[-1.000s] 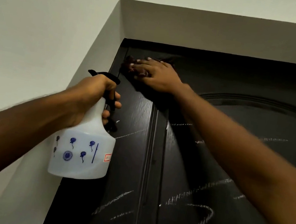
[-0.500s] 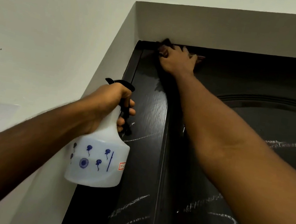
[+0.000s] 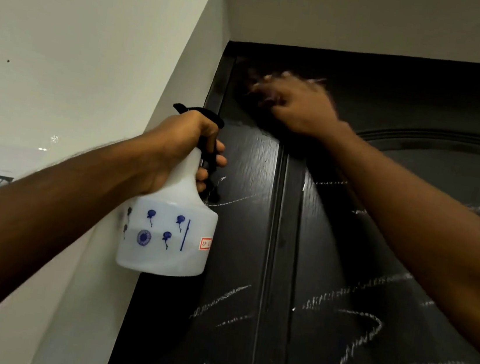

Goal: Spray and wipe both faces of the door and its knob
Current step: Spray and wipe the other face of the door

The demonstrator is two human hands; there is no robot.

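One black door (image 3: pixel 252 168), chalk scribbles (image 3: pixel 365 335) on it. One white spray bottle (image 3: pixel 162 251), contents unclear; L hand (image 3: pixel 176 146) grips its neck, fingers curled round trigger. R hand (image 3: pixel 300 107), blurred, at door's top-left corner w/ dark cloth (image 3: pixel 246 74); finger position can't be told.

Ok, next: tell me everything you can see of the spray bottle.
The spray bottle is translucent white plastic: wide round body, tapering neck, black trigger head. Blue balloon-like prints and a small red-bordered label mark its front. It hangs roughly upright in the air by the left edge of the dark door; the left hand grips its neck, fingers around the trigger.
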